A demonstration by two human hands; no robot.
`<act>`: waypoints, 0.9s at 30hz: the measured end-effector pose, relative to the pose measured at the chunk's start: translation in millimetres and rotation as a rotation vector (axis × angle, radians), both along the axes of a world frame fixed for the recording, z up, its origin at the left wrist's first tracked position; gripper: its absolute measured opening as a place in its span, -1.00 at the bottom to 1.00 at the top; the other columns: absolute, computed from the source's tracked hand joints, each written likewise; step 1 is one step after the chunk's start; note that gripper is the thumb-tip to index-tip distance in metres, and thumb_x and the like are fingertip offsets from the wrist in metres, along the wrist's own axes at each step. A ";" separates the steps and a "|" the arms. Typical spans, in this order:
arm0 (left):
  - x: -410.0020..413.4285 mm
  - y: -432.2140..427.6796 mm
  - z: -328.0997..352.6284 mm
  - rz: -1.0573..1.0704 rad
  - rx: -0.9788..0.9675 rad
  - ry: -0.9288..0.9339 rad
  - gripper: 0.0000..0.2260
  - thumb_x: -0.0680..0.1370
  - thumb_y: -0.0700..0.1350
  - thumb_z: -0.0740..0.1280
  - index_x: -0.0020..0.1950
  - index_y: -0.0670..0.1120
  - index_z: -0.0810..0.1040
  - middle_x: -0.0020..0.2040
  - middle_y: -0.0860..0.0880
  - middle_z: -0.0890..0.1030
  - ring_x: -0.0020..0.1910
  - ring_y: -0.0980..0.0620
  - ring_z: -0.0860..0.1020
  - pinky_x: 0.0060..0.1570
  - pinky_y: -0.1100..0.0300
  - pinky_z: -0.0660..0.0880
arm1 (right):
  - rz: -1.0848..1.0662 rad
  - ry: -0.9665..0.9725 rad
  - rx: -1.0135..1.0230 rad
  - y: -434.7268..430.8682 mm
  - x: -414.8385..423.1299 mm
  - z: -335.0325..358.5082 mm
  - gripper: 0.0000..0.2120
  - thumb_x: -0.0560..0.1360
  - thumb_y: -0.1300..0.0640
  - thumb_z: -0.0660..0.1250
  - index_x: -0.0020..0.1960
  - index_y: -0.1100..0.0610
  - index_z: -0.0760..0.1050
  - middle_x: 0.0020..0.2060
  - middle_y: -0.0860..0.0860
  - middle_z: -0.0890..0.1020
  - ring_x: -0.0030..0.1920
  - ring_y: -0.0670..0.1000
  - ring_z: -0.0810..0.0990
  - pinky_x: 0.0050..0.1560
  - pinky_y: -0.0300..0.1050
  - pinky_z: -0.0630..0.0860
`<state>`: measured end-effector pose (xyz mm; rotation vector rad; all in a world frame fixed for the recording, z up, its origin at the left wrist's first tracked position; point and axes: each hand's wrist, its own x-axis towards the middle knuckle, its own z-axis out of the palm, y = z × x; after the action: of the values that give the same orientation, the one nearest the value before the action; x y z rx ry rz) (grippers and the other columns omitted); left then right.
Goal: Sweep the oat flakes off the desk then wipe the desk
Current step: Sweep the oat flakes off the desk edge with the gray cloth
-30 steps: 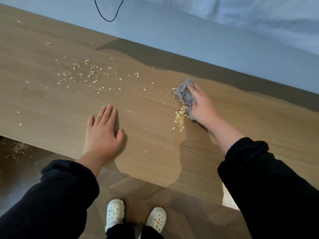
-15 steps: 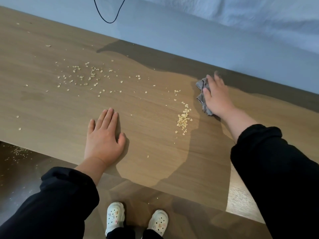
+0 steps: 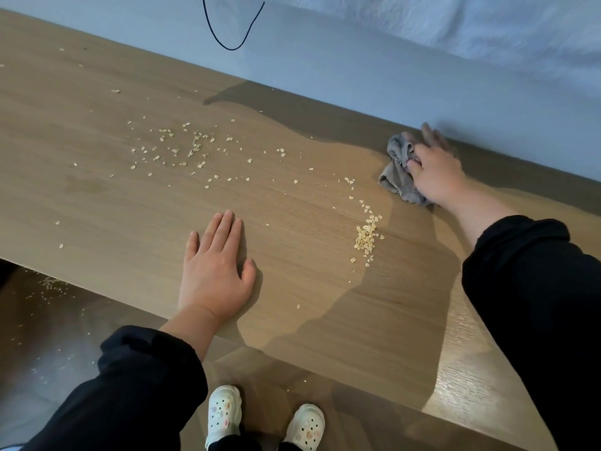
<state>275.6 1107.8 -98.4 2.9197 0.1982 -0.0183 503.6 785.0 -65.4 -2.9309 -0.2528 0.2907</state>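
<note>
A wooden desk (image 3: 97,203) runs across the view. Oat flakes lie on it: a small heap (image 3: 366,237) right of centre, with a thin trail curving up from it, and a loose scatter (image 3: 185,148) further left. My right hand (image 3: 435,170) presses a crumpled grey cloth (image 3: 396,172) onto the desk near its back edge, up and to the right of the heap, thumb curled into the cloth. My left hand (image 3: 214,271) rests flat on the desk near the front edge, fingers straight, holding nothing.
A pale wall (image 3: 357,66) runs directly behind the desk, with a black cable (image 3: 227,43) hanging in a loop. Oat flakes lie on the dark floor (image 3: 48,288) below the desk's front edge at left. My white shoes (image 3: 224,415) stand below.
My right hand has drawn the cloth away from the oat heap, up and to the right toward the desk's back edge. The left hand has stayed flat in place.
</note>
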 end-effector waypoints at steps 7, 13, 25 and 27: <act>-0.3 -0.1 0.9 0.000 0.005 0.007 -0.35 0.48 0.12 -0.02 0.53 -0.11 0.24 0.56 -0.03 0.16 0.55 0.03 0.06 0.48 -0.12 0.05 | -0.026 -0.093 -0.087 41.4 -4.2 -11.1 -0.29 0.56 -0.32 0.07 0.57 0.04 0.05 0.58 0.11 0.00 0.56 0.16 0.01 0.49 0.22 -0.03; -1.0 -0.9 0.9 0.003 -0.002 -0.006 -0.38 0.49 0.10 0.00 0.53 -0.11 0.24 0.55 -0.04 0.18 0.55 0.03 0.07 0.48 -0.11 0.05 | -0.125 -0.297 -0.020 30.4 15.2 -18.1 -0.50 0.57 0.05 0.23 0.48 0.14 0.30 0.41 0.18 0.26 0.40 0.26 0.21 0.40 0.16 0.24; -1.2 -1.2 2.6 0.002 0.004 0.014 -0.37 0.50 0.11 -0.02 0.53 -0.11 0.23 0.56 -0.04 0.16 0.55 0.02 0.06 0.49 -0.12 0.05 | 0.316 -0.002 0.345 51.2 -28.4 -1.4 -0.42 0.55 0.37 0.22 0.52 0.09 0.24 0.49 -0.01 0.26 0.41 -0.03 0.23 0.41 -0.10 0.23; -0.8 -1.3 2.7 0.001 0.004 0.020 -0.37 0.50 0.12 -0.03 0.54 -0.10 0.21 0.56 -0.03 0.15 0.55 0.03 0.04 0.49 -0.11 0.03 | 0.127 -0.037 0.354 33.1 -8.9 1.4 -0.53 0.58 0.34 0.20 0.47 0.14 0.33 0.51 0.02 0.26 0.48 0.05 0.22 0.48 -0.02 0.14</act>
<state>274.7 1106.5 -95.7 2.9247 0.2031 -0.0465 494.7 818.1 -64.0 -2.5769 -0.4473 0.1865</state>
